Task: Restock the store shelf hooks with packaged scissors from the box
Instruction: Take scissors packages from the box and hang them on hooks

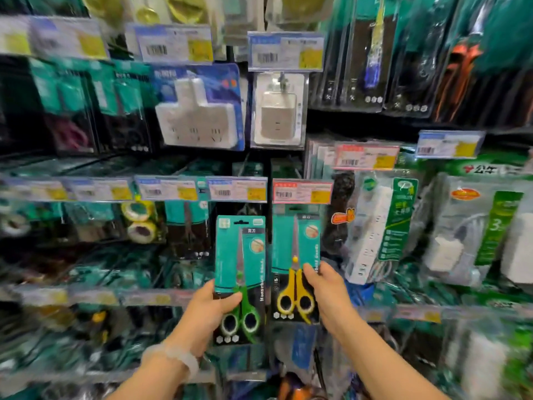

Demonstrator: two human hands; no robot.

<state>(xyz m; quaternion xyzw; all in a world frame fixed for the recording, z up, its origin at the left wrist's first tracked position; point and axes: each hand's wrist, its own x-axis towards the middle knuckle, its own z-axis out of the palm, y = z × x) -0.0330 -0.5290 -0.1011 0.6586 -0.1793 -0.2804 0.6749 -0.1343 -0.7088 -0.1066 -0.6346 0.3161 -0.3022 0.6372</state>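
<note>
My left hand (215, 306) grips the lower left edge of a teal card pack of green-handled scissors (240, 272), held upright in front of the shelf. Just right of it, a pack of yellow-handled scissors (295, 261) hangs below a red price tag (301, 192). My right hand (327, 293) holds that pack at its right edge, thumb on the front near the scissor pivot. The hook behind the tags is hidden. The box is not in view.
Rows of hanging packs fill the shelf: white socket adapters (199, 111), tape rolls (140, 220), power strips in green packaging (380, 226). Blue price tags (236, 190) line the hook rail above the green scissors. More teal packs hang lower down, blurred.
</note>
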